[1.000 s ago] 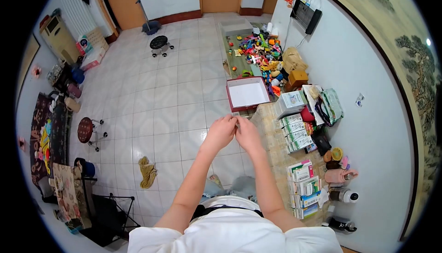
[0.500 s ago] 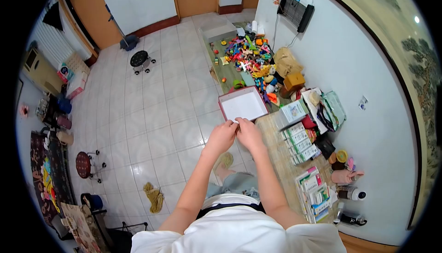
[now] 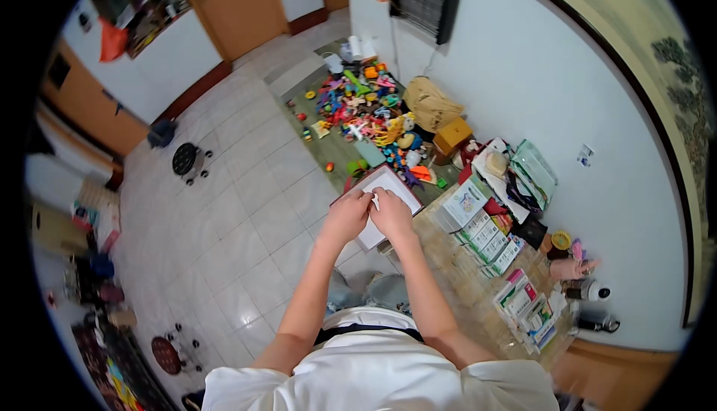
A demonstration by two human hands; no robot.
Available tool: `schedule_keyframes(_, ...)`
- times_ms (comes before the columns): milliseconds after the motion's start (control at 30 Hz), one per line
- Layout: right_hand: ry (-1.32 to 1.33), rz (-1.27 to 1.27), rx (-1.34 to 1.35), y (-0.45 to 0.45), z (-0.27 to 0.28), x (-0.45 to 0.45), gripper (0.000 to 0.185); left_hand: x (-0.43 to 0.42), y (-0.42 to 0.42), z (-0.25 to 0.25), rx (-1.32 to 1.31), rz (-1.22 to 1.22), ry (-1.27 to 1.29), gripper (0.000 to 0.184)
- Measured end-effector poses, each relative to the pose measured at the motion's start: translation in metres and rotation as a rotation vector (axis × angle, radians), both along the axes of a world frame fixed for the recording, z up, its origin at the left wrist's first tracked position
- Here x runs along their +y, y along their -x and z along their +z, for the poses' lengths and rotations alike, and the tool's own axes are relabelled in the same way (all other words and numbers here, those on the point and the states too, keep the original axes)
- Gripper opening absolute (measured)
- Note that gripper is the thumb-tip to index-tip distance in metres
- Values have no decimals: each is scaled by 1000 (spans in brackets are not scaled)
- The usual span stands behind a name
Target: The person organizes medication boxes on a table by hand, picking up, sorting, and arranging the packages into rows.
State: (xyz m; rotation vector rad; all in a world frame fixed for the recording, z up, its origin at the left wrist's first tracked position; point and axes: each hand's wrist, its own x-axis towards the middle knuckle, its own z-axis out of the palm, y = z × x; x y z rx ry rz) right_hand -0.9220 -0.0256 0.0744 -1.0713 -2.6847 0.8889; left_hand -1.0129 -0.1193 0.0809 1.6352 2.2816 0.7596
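My left hand [image 3: 347, 214] and my right hand [image 3: 390, 212] meet in front of me, fingers curled together at the tips. Something small and whitish shows between the fingertips, too small to name. Both hands appear over a shallow red-rimmed box [image 3: 407, 193] with a white inside, covering part of it. Just beyond the box lies a wide pile of colourful toys [image 3: 366, 112] on a greenish table [image 3: 345, 155].
To the right, a table [image 3: 448, 276] carries medicine boxes [image 3: 489, 239], a pink bottle [image 3: 569, 269] and a dark bottle [image 3: 597, 321] near the wall. A black stool [image 3: 185, 160] and a red stool [image 3: 167, 355] stand on the tiled floor at left.
The view has turned to the right, so the toys and the box now appear further left. Both hands remain together and now overlap the box in view.
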Motion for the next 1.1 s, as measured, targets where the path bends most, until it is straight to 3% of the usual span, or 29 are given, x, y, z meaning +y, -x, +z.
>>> schedule_keyframes(167, -15, -265, -17, -3, -17, 28, 30, 57, 24, -31, 5, -292, 16, 24)
schedule_keyframes(433, -5, -645, -8, 50, -36, 32, 30, 102, 94, -33, -38, -663, 66, 24)
schedule_keyframes(733, 52, -846, 19, 134, -42, -17, 27, 92, 187, -44, -32, -817, 157, 27)
schedule_keyframes(1100, 4, -873, 33, 146, -71, -46, 26, 55, 203, -65, -37, -849, 166, 29)
